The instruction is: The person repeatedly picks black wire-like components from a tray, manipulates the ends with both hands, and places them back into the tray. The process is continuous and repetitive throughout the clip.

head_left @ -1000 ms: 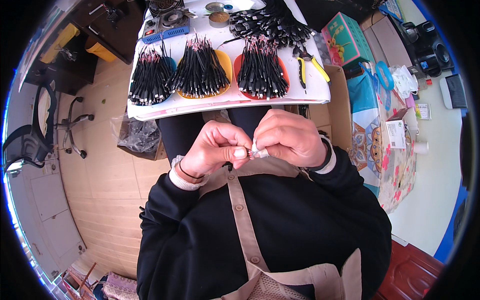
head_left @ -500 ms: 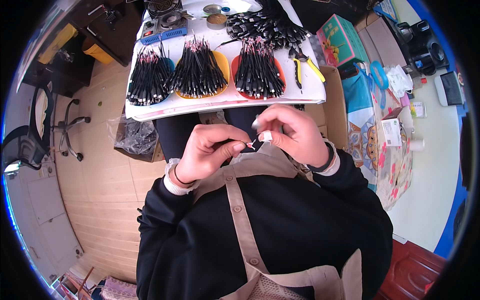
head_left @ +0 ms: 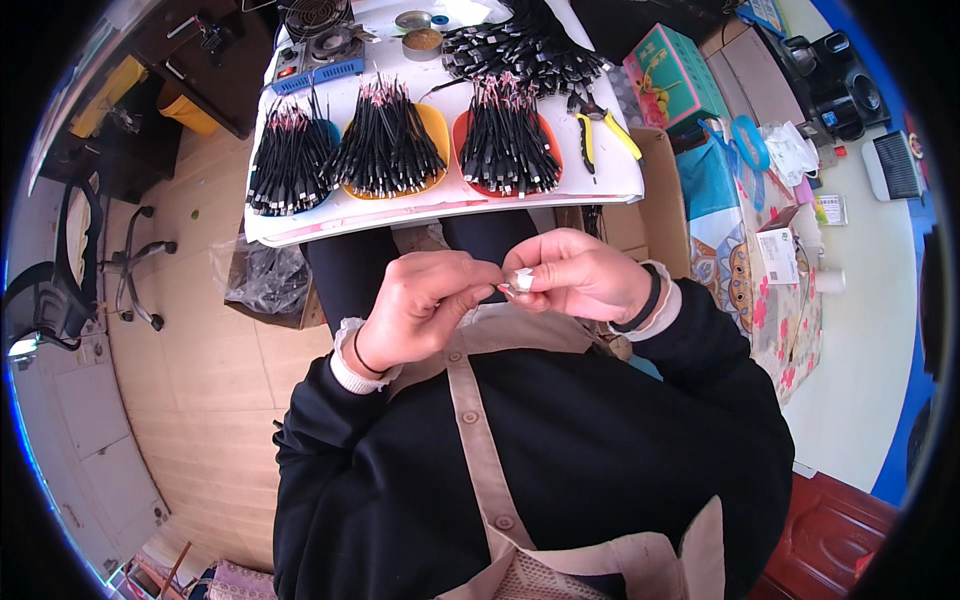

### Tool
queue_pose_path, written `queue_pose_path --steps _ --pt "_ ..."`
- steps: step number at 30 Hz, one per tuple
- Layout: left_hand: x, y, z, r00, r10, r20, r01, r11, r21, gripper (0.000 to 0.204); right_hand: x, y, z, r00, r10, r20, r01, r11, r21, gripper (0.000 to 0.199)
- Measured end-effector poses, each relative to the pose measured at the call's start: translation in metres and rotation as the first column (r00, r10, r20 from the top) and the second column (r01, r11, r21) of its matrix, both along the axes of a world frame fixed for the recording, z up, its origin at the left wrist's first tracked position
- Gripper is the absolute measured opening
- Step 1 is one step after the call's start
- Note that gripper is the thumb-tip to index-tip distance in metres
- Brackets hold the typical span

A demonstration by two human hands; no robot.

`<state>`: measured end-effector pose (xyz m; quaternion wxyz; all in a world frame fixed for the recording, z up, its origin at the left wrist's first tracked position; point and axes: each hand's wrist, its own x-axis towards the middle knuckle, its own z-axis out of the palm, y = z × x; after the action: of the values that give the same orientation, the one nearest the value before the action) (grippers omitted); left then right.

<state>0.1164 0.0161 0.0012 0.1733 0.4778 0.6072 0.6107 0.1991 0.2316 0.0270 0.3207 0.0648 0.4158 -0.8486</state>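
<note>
A: Since half a second ago we have drawn both hands a little closer together in front of the chest, and the small piece that stood up between them now lies level at their meeting point.

B: Yes. Our left hand (head_left: 425,305) has its fingers curled and pinched shut at the tips, and our right hand (head_left: 580,275) pinches from the other side. Between them we hold a small pale piece (head_left: 522,283); what it is, we cannot tell, it is too small.

A: And it sits well apart from the worktop (head_left: 440,205)?

B: It does, held above our lap, nearer our buttoned apron (head_left: 480,440) than the white surface.

A: On that surface we see 3 shallow dishes of short black wires: a blue dish (head_left: 290,160) on the left, a yellow dish (head_left: 390,150) in the middle, an orange-red dish (head_left: 510,145) on the right.

B: Just beside the orange-red one lie yellow-handled pliers (head_left: 600,130). Behind the dishes is a loose heap of black cables (head_left: 520,45).

A: To our right stands a green box (head_left: 675,80), and to our left an office chair (head_left: 90,275) on the wooden floor.
</note>
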Motion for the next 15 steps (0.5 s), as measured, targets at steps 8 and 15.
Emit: queue_pose_path --steps 8,15 --pt "0.005 0.002 -0.011 0.596 -0.319 0.737 0.137 0.945 0.298 0.012 -0.001 -0.006 0.014 0.261 0.356 -0.897 0.666 0.607 0.434 0.016" --pt "0.006 0.01 -0.011 0.402 -0.481 0.779 0.181 0.876 0.447 0.013 -0.004 -0.018 0.007 0.082 0.396 -0.914 0.759 0.569 0.315 0.03"
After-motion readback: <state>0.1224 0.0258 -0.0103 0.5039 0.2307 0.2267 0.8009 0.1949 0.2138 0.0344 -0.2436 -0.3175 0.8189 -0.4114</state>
